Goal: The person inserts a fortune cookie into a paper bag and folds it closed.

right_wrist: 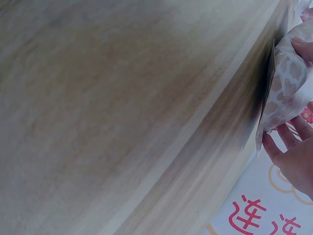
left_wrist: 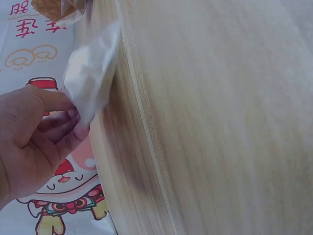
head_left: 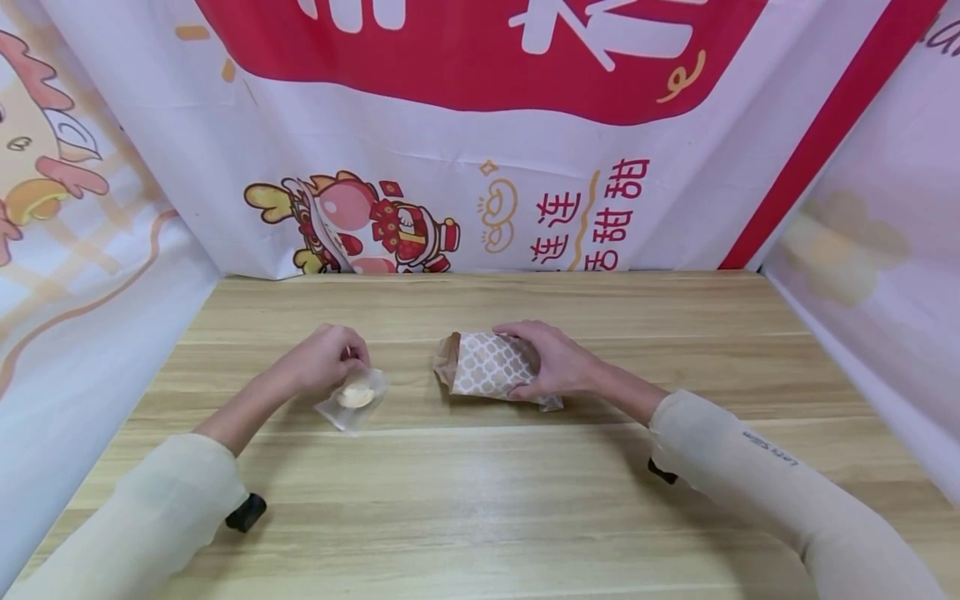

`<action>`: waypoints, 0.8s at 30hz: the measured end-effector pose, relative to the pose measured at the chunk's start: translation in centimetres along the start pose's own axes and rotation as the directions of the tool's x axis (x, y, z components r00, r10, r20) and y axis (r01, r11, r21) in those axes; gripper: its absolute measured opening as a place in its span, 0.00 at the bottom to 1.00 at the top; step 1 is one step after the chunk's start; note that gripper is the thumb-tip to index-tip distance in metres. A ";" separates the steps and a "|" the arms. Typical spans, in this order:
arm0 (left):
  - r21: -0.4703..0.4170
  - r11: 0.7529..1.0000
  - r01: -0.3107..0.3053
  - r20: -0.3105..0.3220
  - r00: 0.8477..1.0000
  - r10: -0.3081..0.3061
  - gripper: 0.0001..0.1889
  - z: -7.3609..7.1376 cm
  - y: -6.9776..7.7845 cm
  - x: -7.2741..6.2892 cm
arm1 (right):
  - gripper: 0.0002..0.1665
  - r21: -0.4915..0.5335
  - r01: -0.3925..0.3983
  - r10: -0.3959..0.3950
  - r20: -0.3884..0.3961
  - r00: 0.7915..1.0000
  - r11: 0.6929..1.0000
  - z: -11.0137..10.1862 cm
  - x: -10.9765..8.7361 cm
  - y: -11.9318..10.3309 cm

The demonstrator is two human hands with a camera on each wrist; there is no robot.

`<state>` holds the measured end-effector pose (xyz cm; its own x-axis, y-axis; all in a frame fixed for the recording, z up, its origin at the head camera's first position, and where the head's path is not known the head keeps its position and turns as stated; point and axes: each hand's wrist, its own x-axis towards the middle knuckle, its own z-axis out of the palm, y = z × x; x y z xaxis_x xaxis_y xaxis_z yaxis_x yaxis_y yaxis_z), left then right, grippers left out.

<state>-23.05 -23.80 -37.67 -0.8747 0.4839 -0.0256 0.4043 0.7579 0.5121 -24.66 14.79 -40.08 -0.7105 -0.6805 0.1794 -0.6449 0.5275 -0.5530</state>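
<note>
My left hand (head_left: 330, 358) pinches one corner of a small translucent packet (head_left: 357, 394) between thumb and fingers. Something pale and roundish shows through the packet's clear wrapping; its kind cannot be made out. In the left wrist view the packet (left_wrist: 93, 71) hangs from the fingertips, tilted over the wooden surface. To the right, my right hand (head_left: 558, 358) grips a bag (head_left: 491, 365) printed with a white-and-tan lattice pattern. Brown contents and clear wrapping show at the bag's left end. The right wrist view has thumb and fingers around the patterned bag (right_wrist: 288, 81).
Both hands work over a wood-grain table (head_left: 480, 500). A white and red printed cloth (head_left: 450, 192) rises along the table's back edge, with more printed cloth at the left and right sides. Dark objects (head_left: 246, 512) show under the sleeves near the wrists.
</note>
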 end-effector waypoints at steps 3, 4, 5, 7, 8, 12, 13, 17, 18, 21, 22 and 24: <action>0.016 1.000 0.026 -0.022 0.999 -0.026 0.08 -0.1 -0.1 0.1 | 0.59 0.003 -0.002 0.002 0.001 1.000 1.000 0.0 0.0 0.0; 0.022 0.999 0.029 -0.033 0.999 -0.028 0.07 -0.1 -0.1 0.1 | 0.59 0.005 -0.003 0.003 0.000 1.000 1.000 0.0 0.0 0.0; 0.026 0.999 0.032 -0.042 0.999 -0.031 0.07 -0.1 -0.1 0.2 | 0.59 0.006 -0.004 0.004 -0.001 1.000 1.000 0.0 0.0 0.0; 0.035 0.999 0.035 -0.060 0.998 -0.033 0.06 -0.2 -0.2 0.2 | 0.59 0.006 -0.005 0.005 -0.001 1.000 1.000 0.1 0.0 0.0; 0.036 0.999 0.038 -0.065 0.997 -0.035 0.05 -0.1 -0.2 0.2 | 0.59 0.007 -0.008 0.008 0.000 1.000 1.000 0.1 0.0 0.0; 0.040 0.999 0.032 -0.074 0.997 -0.029 0.05 -0.1 -0.2 0.1 | 0.59 0.011 -0.022 0.022 0.006 1.000 1.000 0.1 0.1 0.1; 0.042 0.999 0.028 -0.073 0.997 -0.025 0.04 -0.1 -0.2 0.1 | 0.59 0.012 -0.027 0.027 0.007 1.000 1.000 0.1 0.1 0.0; 0.039 0.999 0.026 -0.041 0.999 -0.025 0.03 -0.2 -0.5 0.0 | 0.59 0.013 -0.021 0.021 0.001 1.000 1.000 0.1 0.1 0.0; 0.038 0.999 0.028 -0.031 0.999 -0.027 0.03 -0.2 -0.6 -0.1 | 0.59 0.013 -0.020 0.020 0.000 1.000 1.000 0.1 0.1 0.0; 0.018 0.999 0.042 -0.005 0.999 -0.042 0.05 -0.2 -0.8 -0.2 | 0.59 0.010 -0.016 0.016 -0.001 1.000 1.000 0.1 0.0 0.0; 0.013 0.999 0.040 -0.004 0.999 -0.040 0.07 -0.1 -0.8 -0.3 | 0.59 0.010 -0.019 0.019 0.001 1.000 1.000 0.1 0.0 0.0; 0.009 0.999 0.034 -0.004 0.999 -0.034 0.13 -0.1 -0.8 -0.4 | 0.60 0.008 -0.022 0.022 0.005 1.000 1.000 0.1 0.1 0.0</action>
<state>-23.02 -24.67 -37.93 -0.8888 0.4566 -0.0396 0.3771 0.7777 0.5030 -24.67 14.69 -40.18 -0.7231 -0.6712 0.1633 -0.6267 0.5380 -0.5636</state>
